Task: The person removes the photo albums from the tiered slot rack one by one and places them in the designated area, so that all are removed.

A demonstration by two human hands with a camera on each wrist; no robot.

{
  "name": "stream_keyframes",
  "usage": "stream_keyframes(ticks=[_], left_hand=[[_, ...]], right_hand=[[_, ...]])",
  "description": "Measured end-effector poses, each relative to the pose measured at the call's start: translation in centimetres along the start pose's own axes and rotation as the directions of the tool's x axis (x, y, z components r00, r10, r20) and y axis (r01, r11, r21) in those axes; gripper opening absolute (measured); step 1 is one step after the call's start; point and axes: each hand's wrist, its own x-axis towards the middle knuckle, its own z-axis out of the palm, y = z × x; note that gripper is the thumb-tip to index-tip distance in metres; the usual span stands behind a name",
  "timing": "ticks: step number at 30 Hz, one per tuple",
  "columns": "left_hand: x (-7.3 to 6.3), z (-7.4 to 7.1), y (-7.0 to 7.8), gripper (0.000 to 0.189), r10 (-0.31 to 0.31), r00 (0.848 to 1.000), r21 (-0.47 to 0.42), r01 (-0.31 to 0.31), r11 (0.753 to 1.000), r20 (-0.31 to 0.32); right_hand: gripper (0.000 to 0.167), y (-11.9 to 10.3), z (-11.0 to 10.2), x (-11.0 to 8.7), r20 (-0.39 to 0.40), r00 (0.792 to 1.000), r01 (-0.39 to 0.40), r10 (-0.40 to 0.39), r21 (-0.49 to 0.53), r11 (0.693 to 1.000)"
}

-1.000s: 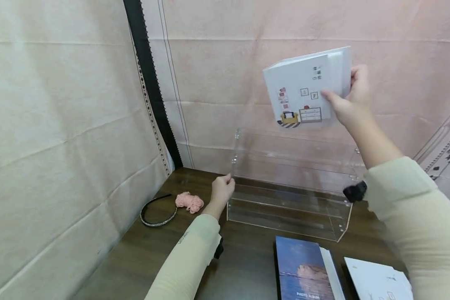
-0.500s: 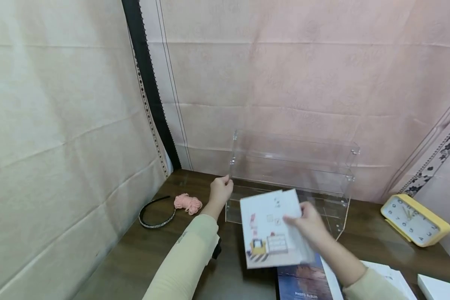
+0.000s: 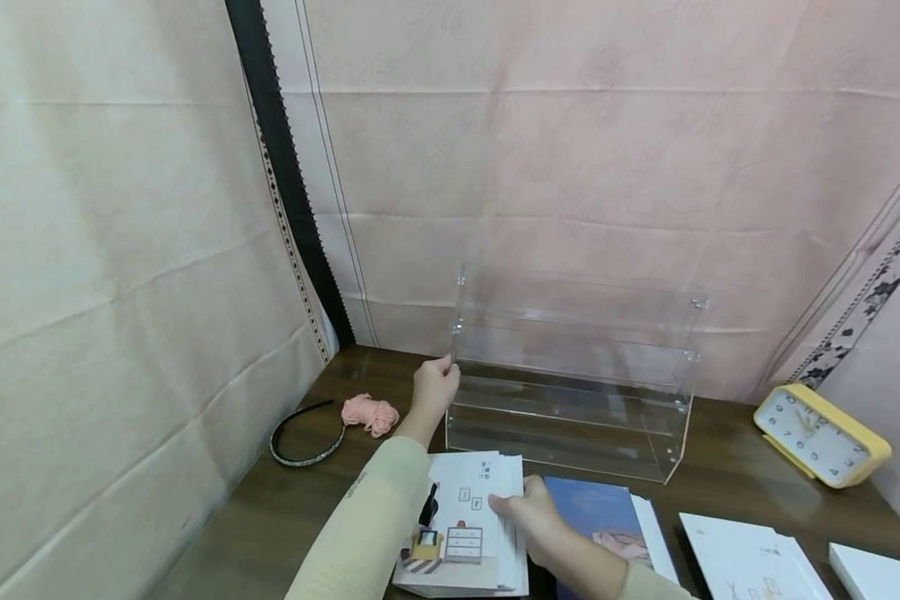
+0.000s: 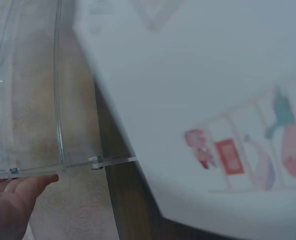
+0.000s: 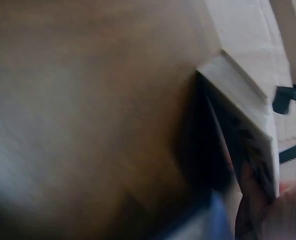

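My left hand (image 3: 435, 392) grips the left side panel of a clear acrylic shelf (image 3: 562, 408) standing at the back of the table. In the left wrist view, the fingers (image 4: 35, 187) lie along the panel's edge. My right hand (image 3: 536, 521) holds a white book (image 3: 461, 517) by its right edge, thumb on the cover. Small drawings of furniture decorate that cover. The book is low over the table in front of the shelf, partly hidden by my left sleeve. In the right wrist view, the book (image 5: 243, 105) is seen edge-on, tilted above the brown tabletop.
Right of the held book lies a blue photo album (image 3: 588, 504), then a white book (image 3: 742, 550) and another white item (image 3: 881, 575) at the edge. A yellow clock (image 3: 821, 433) stands back right. Pink yarn (image 3: 370, 414) and a dark headband (image 3: 307, 461) lie left.
The right hand has brought the white book down from above the shelf, then leftward to the table's front area. The left hand has kept its grip on the shelf's side.
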Motion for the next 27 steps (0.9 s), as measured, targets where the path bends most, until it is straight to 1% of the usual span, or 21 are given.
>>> stream_keyframes(ticks=[2,4,6,7,9,10,11,13,16,17,18,19,20,22,23,25,26,27], left_hand=[[0.0,0.1,0.1,0.029,0.004,1.0,-0.01,-0.004,1.0,0.006],[0.1,0.1,0.2,0.03,0.009,1.0,-0.015,-0.009,1.0,0.004],[0.2,0.0,0.3,0.029,0.019,1.0,-0.017,-0.019,1.0,-0.006],[0.3,-0.1,0.3,0.029,0.022,1.0,-0.019,-0.022,1.0,-0.012],[0.4,-0.2,0.3,0.028,0.027,0.999,-0.018,-0.028,0.999,-0.02],[0.4,-0.3,0.3,0.028,0.031,0.999,-0.015,-0.031,0.999,-0.021],[0.4,-0.3,0.3,0.028,0.031,0.999,-0.015,-0.032,0.999,-0.022],[0.6,-0.3,0.2,0.028,0.028,0.999,-0.016,-0.028,0.999,-0.021],[0.9,-0.4,0.2,0.026,0.017,1.0,-0.014,-0.018,1.0,-0.017],[1.1,-0.6,0.3,0.026,0.007,1.0,-0.015,-0.007,1.0,-0.014],[1.3,-0.7,0.3,0.025,-0.001,1.0,-0.008,0.001,1.0,-0.003],[1.4,-1.0,0.4,0.025,-0.007,1.0,0.008,0.007,1.0,0.011],[1.7,-1.2,0.4,0.026,-0.008,0.999,0.038,0.007,0.999,0.033],[2.0,-2.0,0.7,0.028,-0.01,0.997,0.137,-0.001,0.991,0.079],[2.2,-2.6,1.0,0.03,-0.006,0.996,0.199,-0.012,0.98,0.092],[2.2,-3.9,1.8,0.032,0.038,0.994,0.33,-0.068,0.941,0.098],[2.1,-4.7,2.3,0.031,0.074,0.993,0.39,-0.104,0.915,0.093],[1.9,-5.5,2.9,0.029,0.117,0.99,0.438,-0.14,0.888,0.079]], right_hand=[[0.049,0.4,0.2,0.0,-0.013,1.0,-0.01,0.01,-0.034,0.999],[0.053,0.8,0.2,0.0,-0.043,0.999,-0.005,-0.001,-0.12,0.993],[0.061,0.9,0.2,0.1,-0.066,0.997,0.022,-0.039,-0.249,0.968],[0.065,1.0,0.3,0.1,-0.069,0.995,0.042,-0.068,-0.322,0.946],[0.073,1.1,0.4,0.1,-0.067,0.989,0.084,-0.129,-0.46,0.884],[0.077,1.1,0.5,0.0,-0.052,0.986,0.109,-0.16,-0.526,0.844],[0.077,1.1,0.6,0.0,-0.031,0.983,0.13,-0.182,-0.587,0.799],[0.072,1.0,0.8,-0.1,0.024,0.975,0.179,-0.223,-0.681,0.71],[0.06,0.7,0.9,-0.2,0.103,0.964,0.238,-0.247,-0.754,0.613],[0.056,0.6,0.9,-0.1,0.124,0.96,0.254,-0.252,-0.765,0.592],[0.054,0.3,0.8,0.0,0.142,0.954,0.274,-0.263,-0.766,0.582],[0.052,0.0,0.7,0.1,0.158,0.949,0.293,-0.273,-0.761,0.579],[0.051,-0.5,0.4,0.2,0.174,0.942,0.317,-0.288,-0.747,0.584],[0.045,-1.7,-0.4,0.2,0.184,0.931,0.348,-0.315,-0.709,0.614],[0.04,-2.4,-1.0,0.3,0.181,0.922,0.368,-0.343,-0.686,0.628],[0.024,-4.2,-2.7,0.1,0.158,0.907,0.393,-0.39,-0.65,0.651],[0.015,-5.1,-3.7,0.0,0.136,0.901,0.397,-0.411,-0.638,0.66],[0.011,-6.0,-4.7,-0.2,0.103,0.896,0.392,-0.431,-0.641,0.66]])
